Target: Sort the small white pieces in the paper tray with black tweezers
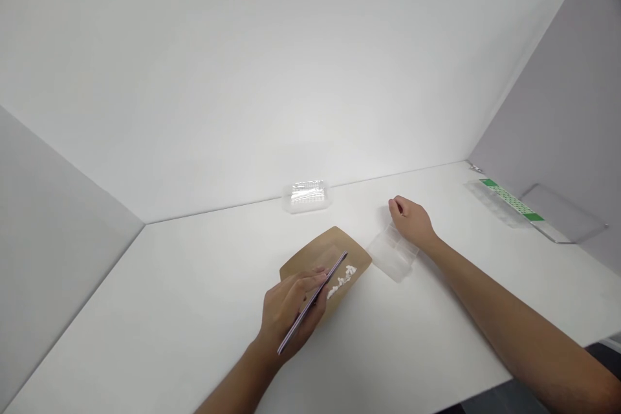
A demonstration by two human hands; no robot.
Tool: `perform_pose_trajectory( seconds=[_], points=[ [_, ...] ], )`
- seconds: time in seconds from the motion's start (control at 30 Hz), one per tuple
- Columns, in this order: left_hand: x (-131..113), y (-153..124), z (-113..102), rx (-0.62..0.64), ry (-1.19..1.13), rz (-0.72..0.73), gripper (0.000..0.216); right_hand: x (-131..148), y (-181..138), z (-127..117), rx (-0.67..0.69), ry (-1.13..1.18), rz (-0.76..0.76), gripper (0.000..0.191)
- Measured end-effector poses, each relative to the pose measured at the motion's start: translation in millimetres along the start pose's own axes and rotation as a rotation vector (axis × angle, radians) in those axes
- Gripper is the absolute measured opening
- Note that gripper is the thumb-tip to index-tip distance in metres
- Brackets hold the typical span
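My left hand (pixel 287 314) is closed round a thin flat card (pixel 315 301), held on edge over a brown paper sheet (pixel 310 259). A row of small white bits (pixel 342 281) lies on the sheet by the card's far end. My right hand (pixel 411 220) rests with fingers curled on the far side of a clear plastic compartment box (pixel 392 255), which lies just right of the brown sheet. Whether the right hand holds anything is hidden.
A clear plastic container (pixel 306 196) stands at the back wall. At the far right lie a clear strip with a green patterned band (pixel 509 200) and a clear sheet (pixel 563 217). White walls enclose the white table (pixel 169 310) on three sides.
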State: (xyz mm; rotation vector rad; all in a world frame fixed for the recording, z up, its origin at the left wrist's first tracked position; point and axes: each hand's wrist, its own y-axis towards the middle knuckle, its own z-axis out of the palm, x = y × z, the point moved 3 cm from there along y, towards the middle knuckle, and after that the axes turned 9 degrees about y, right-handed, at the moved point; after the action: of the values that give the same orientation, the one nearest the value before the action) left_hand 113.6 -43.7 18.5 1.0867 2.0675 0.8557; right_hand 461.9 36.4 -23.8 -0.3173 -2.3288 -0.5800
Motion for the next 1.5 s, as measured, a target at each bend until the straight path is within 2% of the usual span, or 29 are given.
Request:
perform_pose_trajectory(
  seconds=[0.1,0.23,0.33,0.43,0.5,0.6,0.8,0.93,1.1,1.2,1.37,1.5],
  points=[
    [2,-1,0,-0.015,0.013,0.009,0.031,3,0,2,-0.004,-0.061,0.015,0.04],
    [17,-6,4,0.008,0.02,0.007,0.032,4,1,3,0.007,-0.133,0.057,0.04],
    [27,-10,6,-0.021,0.026,-0.087,0.032,5,-1,2,0.0,-0.138,0.072,0.039],
    [25,-11,3,-0.063,0.022,-0.178,0.031,5,-6,0,-0.027,-0.123,0.1,0.04],
    [20,-10,1,-0.066,0.021,-0.148,0.032,5,-9,0,-0.026,-0.114,0.105,0.04],
    [14,-7,-1,-0.038,0.015,-0.075,0.032,5,-9,1,-0.019,-0.095,0.086,0.04],
    [18,-8,2,-0.012,0.002,-0.121,0.028,6,-9,0,-0.02,0.056,-0.024,0.041],
    [18,-9,2,-0.016,0.005,-0.089,0.029,14,-14,0,-0.029,0.095,-0.116,0.041],
    [13,-9,3,-0.016,-0.007,-0.067,0.032,26,-23,0,-0.033,0.144,-0.143,0.042],
    [9,-7,3,-0.025,-0.006,-0.033,0.031,36,-28,1,0.034,0.171,-0.239,0.04],
    [8,-3,4,-0.034,0.019,0.013,0.029,53,-43,9,0.277,0.159,-0.495,0.035],
    [6,-1,2,-0.015,0.018,0.062,0.033,63,-54,14,0.384,0.163,-0.552,0.034]
  ],
)
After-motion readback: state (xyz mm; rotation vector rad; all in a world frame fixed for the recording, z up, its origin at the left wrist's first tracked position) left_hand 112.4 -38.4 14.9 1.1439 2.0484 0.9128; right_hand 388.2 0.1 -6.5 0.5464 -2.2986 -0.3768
